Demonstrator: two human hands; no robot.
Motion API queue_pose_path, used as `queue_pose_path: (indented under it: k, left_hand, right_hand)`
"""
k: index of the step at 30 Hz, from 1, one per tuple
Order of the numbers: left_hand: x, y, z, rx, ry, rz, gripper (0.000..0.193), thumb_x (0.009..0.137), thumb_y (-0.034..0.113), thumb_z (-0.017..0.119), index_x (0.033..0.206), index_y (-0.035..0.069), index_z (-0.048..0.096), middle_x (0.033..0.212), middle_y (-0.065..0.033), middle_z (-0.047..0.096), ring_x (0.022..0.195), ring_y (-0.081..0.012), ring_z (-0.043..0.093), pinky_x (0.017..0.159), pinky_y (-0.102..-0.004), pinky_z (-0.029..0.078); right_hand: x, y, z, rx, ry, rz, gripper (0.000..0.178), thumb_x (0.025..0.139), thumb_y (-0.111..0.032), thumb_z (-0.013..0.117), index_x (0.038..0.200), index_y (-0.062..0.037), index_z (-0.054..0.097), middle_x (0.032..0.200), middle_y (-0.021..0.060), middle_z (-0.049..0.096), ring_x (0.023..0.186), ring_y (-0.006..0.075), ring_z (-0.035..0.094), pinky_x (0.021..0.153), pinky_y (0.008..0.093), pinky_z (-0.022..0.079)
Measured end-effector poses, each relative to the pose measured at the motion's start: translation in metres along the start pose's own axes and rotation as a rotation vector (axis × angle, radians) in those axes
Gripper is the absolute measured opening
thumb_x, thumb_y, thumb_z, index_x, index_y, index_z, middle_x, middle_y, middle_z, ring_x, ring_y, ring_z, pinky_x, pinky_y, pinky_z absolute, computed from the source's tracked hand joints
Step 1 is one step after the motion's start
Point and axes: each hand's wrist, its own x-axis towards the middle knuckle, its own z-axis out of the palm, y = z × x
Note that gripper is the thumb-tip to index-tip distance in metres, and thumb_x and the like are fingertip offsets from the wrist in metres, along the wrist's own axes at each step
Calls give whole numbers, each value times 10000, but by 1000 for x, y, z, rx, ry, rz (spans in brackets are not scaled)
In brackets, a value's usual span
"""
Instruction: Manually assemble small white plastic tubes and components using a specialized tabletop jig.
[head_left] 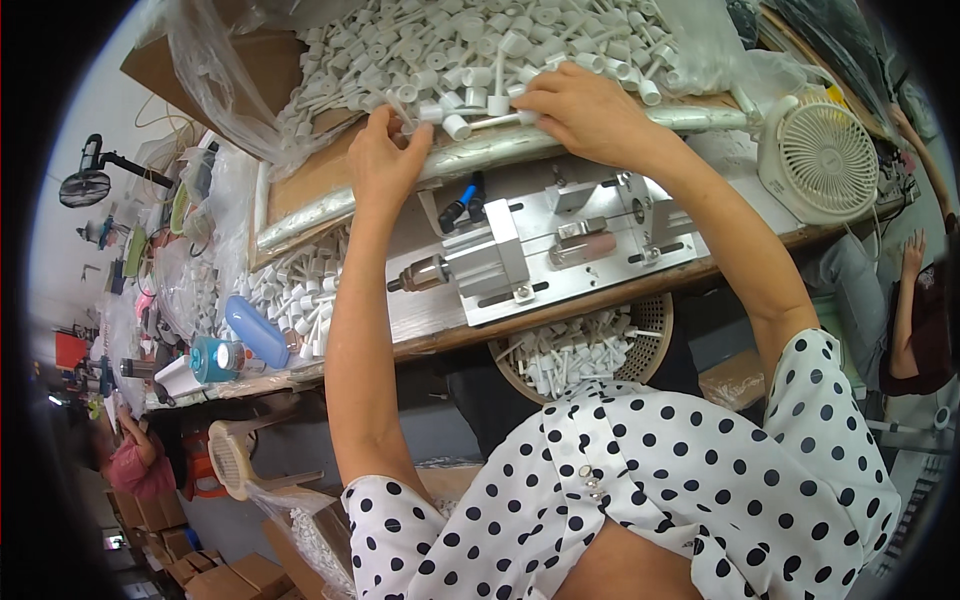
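Observation:
A large heap of white plastic caps with thin stems (430, 60) fills the far side of the bench. At its near edge, my left hand (388, 160) has thumb and fingers curled around one of these white pieces. To its right, my right hand (585, 112) is bent over the heap, its fingertips closed on another white piece. Between my hands, a few white capped stems (457, 127) lie on the plastic-wrapped rim (480, 145) of the cardboard tray. The fingertips partly hide what they hold.
A metal fixture (520, 260) with clamps stands on the bench below my hands. A white fan (820, 155) is at the right. A basket of white pieces (655, 350) sits under the bench edge. A blue container (257, 330) and loose pieces lie left. Other people are at both sides.

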Motion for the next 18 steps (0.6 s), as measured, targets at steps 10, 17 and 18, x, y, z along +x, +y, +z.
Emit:
queue_pose_path:
  k: [10,17,18]
  left_hand:
    - [-13,11,-10,-87,145,30,216,824,169,628,931,-17,649,779,-108,579,652,-181,531,599,-313,423]
    - [-71,49,-33,-509,215,-122,307,830,93,678,1067,-4,508,821,-67,582,677,-88,542,547,-214,469]
    - [-85,56,-34,-563,210,-153,273,832,91,675,1039,1,523,825,-70,585,681,-90,547,534,-222,484]
  right_hand:
    - [-1,10,-17,90,-165,-29,242,766,-88,650,1002,-91,596,865,70,598,930,249,553,736,377,470]
    - [-51,7,-38,327,36,-154,221,726,-198,717,839,-78,569,751,55,562,804,227,535,695,357,448]
    - [-65,3,-41,345,59,-179,242,700,-176,735,846,-68,575,791,62,577,814,232,545,699,355,456]
